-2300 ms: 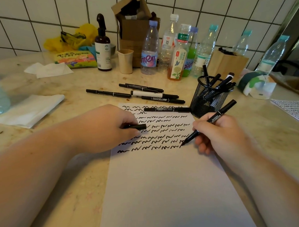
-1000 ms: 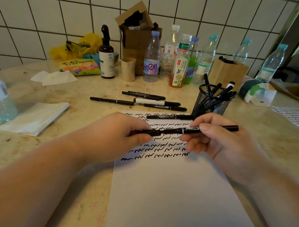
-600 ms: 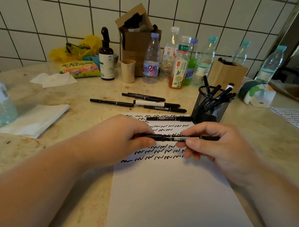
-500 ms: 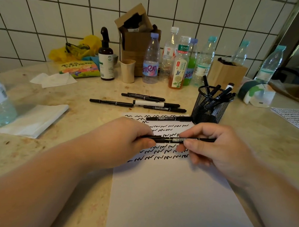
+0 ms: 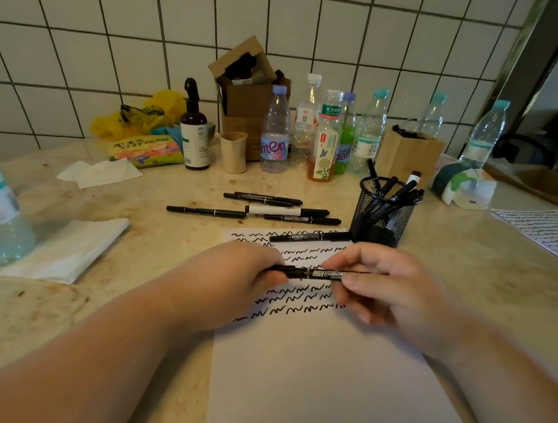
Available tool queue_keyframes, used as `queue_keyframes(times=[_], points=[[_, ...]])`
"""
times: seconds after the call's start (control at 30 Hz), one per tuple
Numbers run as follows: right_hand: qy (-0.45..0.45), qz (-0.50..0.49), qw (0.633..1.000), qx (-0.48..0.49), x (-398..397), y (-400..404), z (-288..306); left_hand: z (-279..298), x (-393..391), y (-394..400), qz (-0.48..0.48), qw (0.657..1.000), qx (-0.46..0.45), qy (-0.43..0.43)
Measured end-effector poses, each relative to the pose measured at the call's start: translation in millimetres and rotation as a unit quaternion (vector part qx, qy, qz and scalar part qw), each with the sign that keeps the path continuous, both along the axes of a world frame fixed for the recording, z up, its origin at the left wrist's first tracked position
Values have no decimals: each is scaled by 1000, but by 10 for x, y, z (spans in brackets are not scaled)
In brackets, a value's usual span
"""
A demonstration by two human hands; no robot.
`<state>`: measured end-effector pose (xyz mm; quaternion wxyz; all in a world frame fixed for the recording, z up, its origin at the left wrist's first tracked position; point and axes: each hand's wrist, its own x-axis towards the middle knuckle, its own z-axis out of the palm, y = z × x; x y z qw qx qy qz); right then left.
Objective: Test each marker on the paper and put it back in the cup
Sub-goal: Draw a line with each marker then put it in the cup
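Left hand (image 5: 239, 277) pinches the cap end of the marker (image 5: 318, 272); right hand (image 5: 383, 286) pinches the barrel. Marker is level, held above the squiggle rows on the paper (image 5: 310, 370). Looks like capping in progress. Push straight along the axis until the cap seats, no twisting, and keep the tip off the sheet. Then free the left hand and drop the marker tail-first into the mesh cup (image 5: 383, 213) at the paper's top right corner. Five loose markers (image 5: 271, 208) lie on the tabletop (image 5: 144, 242) beyond the paper, probably still untested.
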<state>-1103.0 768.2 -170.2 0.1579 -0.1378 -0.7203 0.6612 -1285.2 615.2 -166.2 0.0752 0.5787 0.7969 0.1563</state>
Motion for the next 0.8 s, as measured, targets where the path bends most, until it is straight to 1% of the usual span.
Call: queue_keyframes(times=[0.07, 0.13, 0.17, 0.2, 0.27, 0.33, 0.4, 0.47, 0.5, 0.57, 0.67, 0.73, 0.8], points=[[21, 22, 999, -24, 43, 21, 51, 4, -23, -29, 6, 999, 24, -33], [41, 38, 998, -5, 57, -3, 125, 8, -30, -58, 5, 998, 32, -48], [46, 28, 998, 15, 47, -30, 165, 3, -36, -70, 6, 998, 33, -50], [53, 0, 998, 36, 34, -55, 209, 7, -46, -80, 11, 998, 38, -52], [80, -98, 987, 94, 21, -48, 310, 27, -77, -115, 34, 997, 50, -54], [103, -221, 955, 169, 37, 65, 403, 36, -107, -144, 54, 996, 47, -55], [118, -332, 910, 216, 78, 237, 480, 54, -114, -159, 58, 997, 34, -48], [132, -391, 881, 233, 88, 373, 531, 64, -116, -156, 58, 997, 28, -42], [129, -407, 870, 246, 75, 419, 546, 64, -120, -150, 60, 997, 28, -42], [94, -422, 860, 273, 35, 464, 584, 62, -122, -146, 64, 997, 27, -44], [-12, -422, 845, 329, -41, 514, 640, 51, -119, -145, 66, 996, 22, -48], [-52, -411, 846, 335, -89, 572, 668, 52, -111, -150, 68, 996, 21, -52], [-45, -410, 856, 312, -129, 607, 690, 48, -120, -150, 69, 996, 19, -51]])
